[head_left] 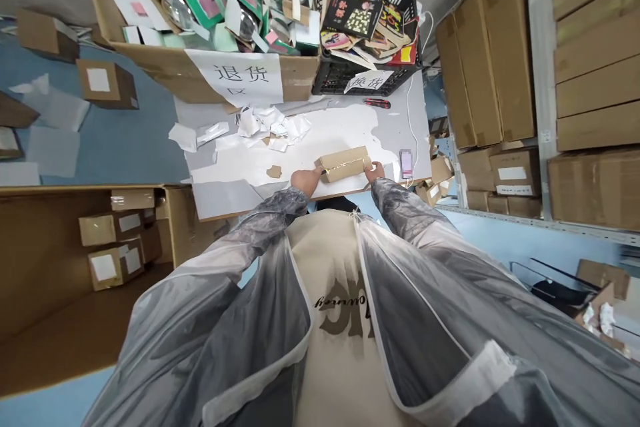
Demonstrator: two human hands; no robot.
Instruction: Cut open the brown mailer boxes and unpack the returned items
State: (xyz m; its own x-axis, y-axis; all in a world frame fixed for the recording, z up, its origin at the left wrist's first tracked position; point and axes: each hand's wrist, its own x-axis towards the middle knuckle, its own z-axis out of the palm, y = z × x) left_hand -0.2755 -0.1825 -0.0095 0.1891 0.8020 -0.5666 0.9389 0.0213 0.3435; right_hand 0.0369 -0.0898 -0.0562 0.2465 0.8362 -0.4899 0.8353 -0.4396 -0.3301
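A small brown cardboard box (345, 164) with shiny clear tape along it lies at a slight tilt near the front of the white table (225, 190). At its left end my left hand (306, 182) is closed, its fingertips against the box's lower left corner. A small dark spot shows at those fingertips, too small to name. My right hand (375, 172) pinches the box's right end. To the left lies a torn scrap of cardboard (273, 172), and a phone (406, 164) with a lit screen rests on the right.
Behind stand a large carton (150, 64) of green boxes and a black crate (367, 74) of booklets. Crumpled paper (273, 124) and a red-black tool (377, 103) lie on the table. An open carton (45, 340) holds parcels at left; shelves of boxes (595, 80) stand right.
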